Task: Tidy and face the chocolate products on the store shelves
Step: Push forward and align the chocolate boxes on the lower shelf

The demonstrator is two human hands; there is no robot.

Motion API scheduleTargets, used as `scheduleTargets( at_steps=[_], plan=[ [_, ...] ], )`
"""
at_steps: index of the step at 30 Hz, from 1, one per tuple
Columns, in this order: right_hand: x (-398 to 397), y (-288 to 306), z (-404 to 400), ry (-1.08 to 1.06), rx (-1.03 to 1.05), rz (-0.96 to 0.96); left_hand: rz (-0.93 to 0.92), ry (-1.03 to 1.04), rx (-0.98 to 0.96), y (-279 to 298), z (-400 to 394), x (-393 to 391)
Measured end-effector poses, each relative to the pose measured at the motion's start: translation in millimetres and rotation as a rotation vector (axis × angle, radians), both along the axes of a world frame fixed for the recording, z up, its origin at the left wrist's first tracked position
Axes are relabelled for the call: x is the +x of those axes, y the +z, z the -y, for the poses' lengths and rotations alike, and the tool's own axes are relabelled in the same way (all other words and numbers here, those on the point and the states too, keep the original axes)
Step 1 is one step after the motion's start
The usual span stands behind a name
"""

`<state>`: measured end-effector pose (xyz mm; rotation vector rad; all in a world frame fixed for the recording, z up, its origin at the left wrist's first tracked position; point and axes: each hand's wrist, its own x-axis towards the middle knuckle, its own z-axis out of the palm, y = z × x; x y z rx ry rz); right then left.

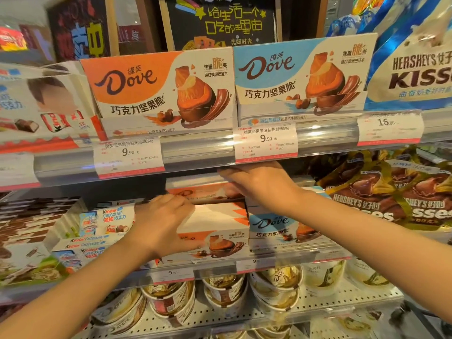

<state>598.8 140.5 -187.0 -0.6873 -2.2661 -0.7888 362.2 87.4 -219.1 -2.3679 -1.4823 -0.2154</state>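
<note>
While both arms reach into the middle shelf, the left hand (163, 222) lies over the near left corner of the orange Dove display box (215, 231), fingers bent down over its top edge and thumb side against its left wall, gripping it. That box is the landmark: it sits at the front of the middle shelf, its printed front facing outward just behind the clear shelf rail (281, 259). Behind and above the box, the right hand (259, 183) reaches deep under the upper shelf, fingers fairly straight and together, resting flat on a second orange Dove carton (203, 193) that lies further back; whether the thumb hooks around it cannot be told. Touching the right side of the orange box stands a blue Dove display box (278, 228), also facing front. Left of the orange box are Kinder Chocolate packs (110, 220), some upright, some lying flat in front. Further right of it, past the blue box, brown Hershey's Kisses bags (381, 194) are piled loosely. Above the orange box, on the upper shelf, a large orange Dove box (159, 91) and a large blue Dove box (303, 77) stand side by side, each with a 9.90 price tag (129, 156) on the rail below it. Below the orange box, Dove tubs (276, 282) with gold-patterned lids fill the perforated lower shelf.
</note>
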Motion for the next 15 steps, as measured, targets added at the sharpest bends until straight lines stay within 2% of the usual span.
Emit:
scheduleTargets(
  at_steps=[6,8,10,13,15],
  plan=[
    [-29.3,4.5,-10.1,0.032,-0.4,0.054,0.029,-0.043,0.221,2.7,9.5,-3.5],
    [-40.2,2.2,-13.9,0.02,-0.494,0.07,0.07,0.014,0.247,1.3,8.8,-2.4],
    [-49.1,1.3,-15.6,0.031,-0.584,0.068,0.06,0.096,0.174,4.5,7.7,0.0],
    [-54.3,2.1,-18.5,0.06,-0.756,0.027,0.072,0.189,-0.04,9.0,3.6,-0.9],
    [-53.5,2.0,-19.8,0.033,-0.759,0.041,0.078,0.187,-0.1,8.8,-0.9,-5.0]
  ],
)
